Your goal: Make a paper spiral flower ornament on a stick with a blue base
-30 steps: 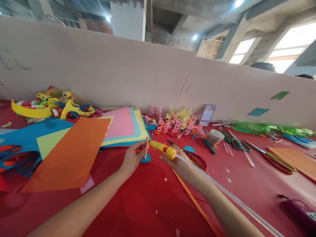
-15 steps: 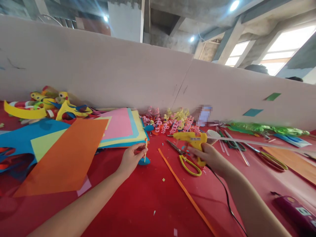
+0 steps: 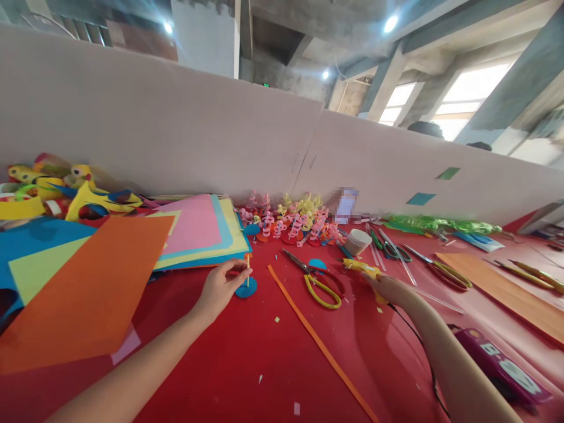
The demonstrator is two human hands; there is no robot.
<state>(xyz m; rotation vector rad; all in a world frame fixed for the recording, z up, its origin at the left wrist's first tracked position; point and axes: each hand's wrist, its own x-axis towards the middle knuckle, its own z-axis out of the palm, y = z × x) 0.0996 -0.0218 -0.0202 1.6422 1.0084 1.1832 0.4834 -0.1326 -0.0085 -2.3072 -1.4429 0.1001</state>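
Left hand has its grip pinched on one thin pale stick, upright over one blue disc on the red table. Then one orange strip, one pair of scissors, one yellow glue gun with the right hand on it; honestly can't tell if that grip's clenched or released.

Both forearms are showing bare, slender and tapering toward the wrists; the left grip and right grip are showing bare as well.
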